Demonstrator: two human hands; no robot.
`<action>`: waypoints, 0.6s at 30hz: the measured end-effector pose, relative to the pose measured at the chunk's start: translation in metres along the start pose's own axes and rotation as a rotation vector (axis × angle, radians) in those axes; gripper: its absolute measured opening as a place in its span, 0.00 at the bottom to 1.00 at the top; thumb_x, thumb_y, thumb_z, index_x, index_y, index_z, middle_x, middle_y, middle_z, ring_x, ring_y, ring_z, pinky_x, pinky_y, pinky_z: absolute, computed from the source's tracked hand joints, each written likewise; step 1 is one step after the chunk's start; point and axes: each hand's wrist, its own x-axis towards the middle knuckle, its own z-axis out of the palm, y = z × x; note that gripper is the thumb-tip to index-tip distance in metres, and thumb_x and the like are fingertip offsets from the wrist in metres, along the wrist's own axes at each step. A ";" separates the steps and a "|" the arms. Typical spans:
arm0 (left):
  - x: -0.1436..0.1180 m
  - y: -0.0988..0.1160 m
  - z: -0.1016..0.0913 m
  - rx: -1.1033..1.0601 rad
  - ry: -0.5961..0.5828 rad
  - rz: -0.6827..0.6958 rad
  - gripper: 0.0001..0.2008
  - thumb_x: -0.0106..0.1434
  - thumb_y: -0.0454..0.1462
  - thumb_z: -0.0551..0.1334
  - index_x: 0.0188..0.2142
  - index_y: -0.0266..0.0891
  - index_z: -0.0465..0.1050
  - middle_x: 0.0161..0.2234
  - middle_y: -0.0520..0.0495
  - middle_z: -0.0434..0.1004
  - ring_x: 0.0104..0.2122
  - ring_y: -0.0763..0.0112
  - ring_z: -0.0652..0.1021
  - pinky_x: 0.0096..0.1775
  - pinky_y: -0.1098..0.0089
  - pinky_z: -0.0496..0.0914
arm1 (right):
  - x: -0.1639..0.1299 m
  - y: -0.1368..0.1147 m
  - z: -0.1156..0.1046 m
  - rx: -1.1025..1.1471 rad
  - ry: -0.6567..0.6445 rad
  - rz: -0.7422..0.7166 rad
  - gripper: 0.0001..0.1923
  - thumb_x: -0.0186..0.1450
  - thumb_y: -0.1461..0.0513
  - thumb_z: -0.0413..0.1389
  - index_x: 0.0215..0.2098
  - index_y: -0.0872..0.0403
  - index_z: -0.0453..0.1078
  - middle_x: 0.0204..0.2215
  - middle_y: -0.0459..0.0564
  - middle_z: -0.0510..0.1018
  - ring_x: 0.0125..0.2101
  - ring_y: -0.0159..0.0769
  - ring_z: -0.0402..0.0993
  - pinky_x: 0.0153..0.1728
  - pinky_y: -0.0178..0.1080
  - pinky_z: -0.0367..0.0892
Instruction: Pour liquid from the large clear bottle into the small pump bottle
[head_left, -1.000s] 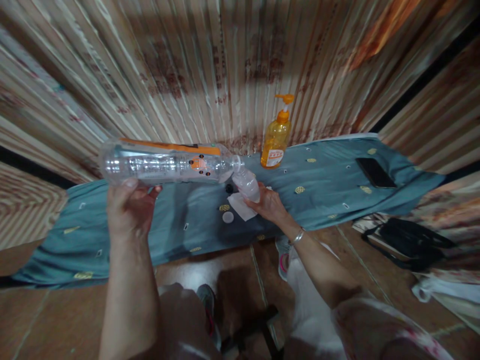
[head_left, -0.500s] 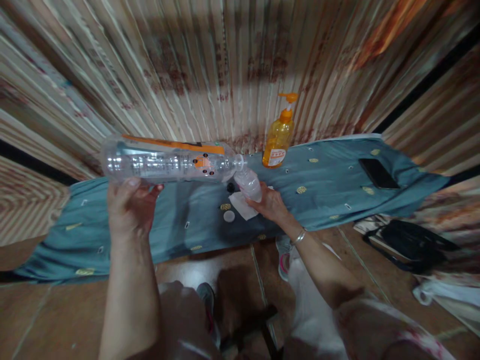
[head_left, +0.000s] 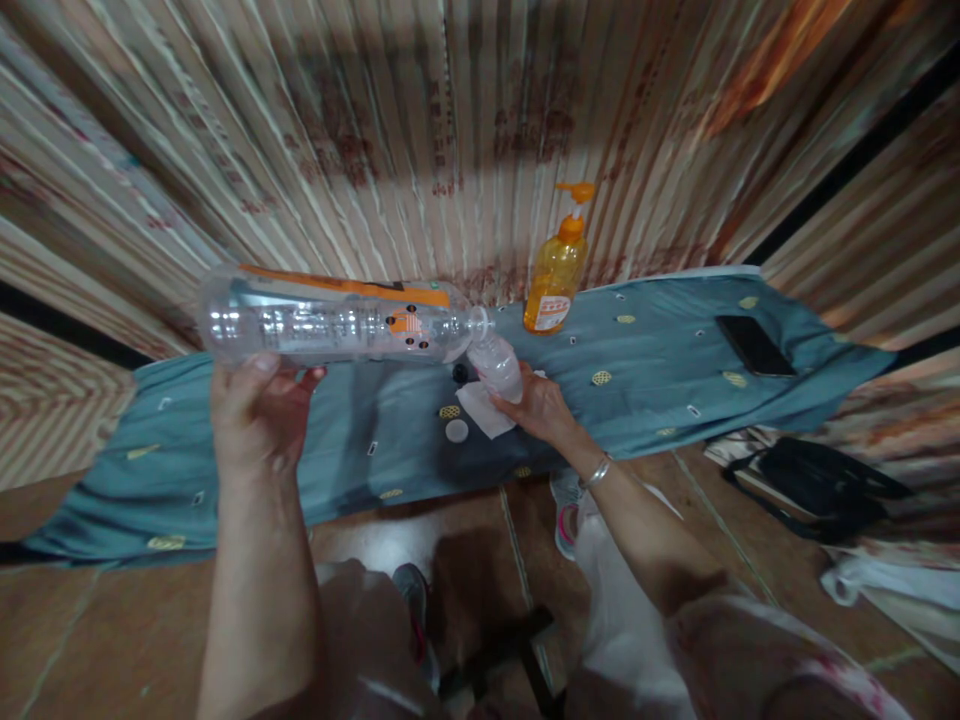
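Note:
My left hand (head_left: pixel 259 415) holds a large clear plastic bottle (head_left: pixel 330 323) with an orange label, tipped on its side, its mouth pointing right. The mouth meets the top of a small clear bottle (head_left: pixel 499 366), which my right hand (head_left: pixel 540 408) grips above the blue patterned cloth (head_left: pixel 645 375). A white paper piece (head_left: pixel 484 410) lies under the small bottle. A white cap (head_left: pixel 456 431) and a dark cap (head_left: pixel 459 374) rest on the cloth close by.
An orange pump bottle (head_left: pixel 555 272) stands at the back against the corrugated wall (head_left: pixel 420 130). A black phone (head_left: pixel 752 345) lies on the cloth at the right. A black bag (head_left: pixel 821 485) sits on the floor at the right. My knees and a shoe (head_left: pixel 411 590) are below.
The large bottle has stayed tipped against the small one; the view has shifted slightly. Both hands keep their grips.

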 end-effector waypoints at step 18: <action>-0.001 0.001 0.004 0.000 -0.026 0.027 0.25 0.37 0.34 0.71 0.38 0.49 0.74 0.24 0.58 0.73 0.26 0.73 0.75 0.25 0.76 0.72 | 0.000 0.002 0.000 0.007 0.004 -0.015 0.30 0.65 0.53 0.61 0.60 0.60 0.62 0.44 0.65 0.82 0.45 0.52 0.80 0.44 0.45 0.72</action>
